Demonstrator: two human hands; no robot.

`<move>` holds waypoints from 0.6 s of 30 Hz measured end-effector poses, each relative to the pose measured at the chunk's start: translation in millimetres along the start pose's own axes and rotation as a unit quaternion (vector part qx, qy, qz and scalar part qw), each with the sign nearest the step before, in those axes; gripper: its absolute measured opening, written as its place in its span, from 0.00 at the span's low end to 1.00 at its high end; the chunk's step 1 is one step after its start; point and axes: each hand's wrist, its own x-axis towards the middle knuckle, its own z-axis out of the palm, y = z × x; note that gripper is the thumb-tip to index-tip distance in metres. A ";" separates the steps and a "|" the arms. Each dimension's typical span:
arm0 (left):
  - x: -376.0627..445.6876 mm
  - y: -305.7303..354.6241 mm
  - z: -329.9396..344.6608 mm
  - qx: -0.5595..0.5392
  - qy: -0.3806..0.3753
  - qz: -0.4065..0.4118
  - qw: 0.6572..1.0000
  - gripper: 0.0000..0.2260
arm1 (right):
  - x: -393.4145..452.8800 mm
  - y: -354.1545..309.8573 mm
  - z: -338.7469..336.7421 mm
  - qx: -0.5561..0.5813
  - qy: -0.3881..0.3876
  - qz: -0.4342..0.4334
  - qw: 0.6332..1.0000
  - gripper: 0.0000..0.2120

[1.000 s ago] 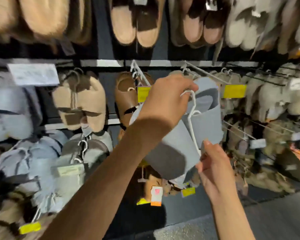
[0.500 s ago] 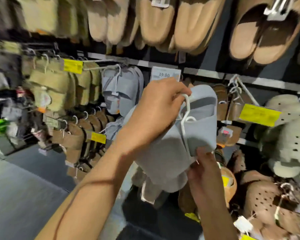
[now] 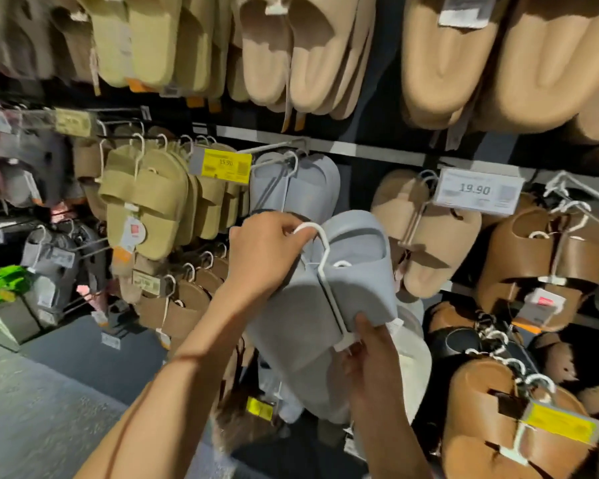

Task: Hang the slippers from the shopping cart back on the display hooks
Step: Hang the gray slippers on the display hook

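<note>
Slippers: one grey pair point(image 3: 346, 271) on one white hanger point(image 3: 329, 274), near the rack, centre.
Left hand point(image 3: 267, 257): my fingers curl round the hanger's hook.
Right hand point(image 3: 374, 368): my fingers pinch its lower clip.
Far hook point(image 3: 277, 148): one matching grey pair point(image 3: 308, 184).

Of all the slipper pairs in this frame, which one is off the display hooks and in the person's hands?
The grey pair on the white hanger. The left hand grips its hook end, the right hand holds its lower clip; every other pair hangs on the wall.
</note>
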 end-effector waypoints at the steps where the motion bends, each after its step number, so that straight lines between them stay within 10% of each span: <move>1: 9.6 -13.4 -0.4 0.007 -0.007 -0.013 1.000 0.18 | 5.8 8.7 9.2 -0.007 0.010 0.000 1.000 0.06; 10: 90.9 -95.2 17.9 -0.007 -0.132 -0.023 0.991 0.23 | 80.9 43.3 61.8 -0.062 0.075 -0.015 0.995 0.03; 18: 156.9 -135.4 55.0 -0.052 -0.083 -0.082 0.992 0.21 | 151.4 55.9 108.9 0.021 0.071 -0.066 0.995 0.07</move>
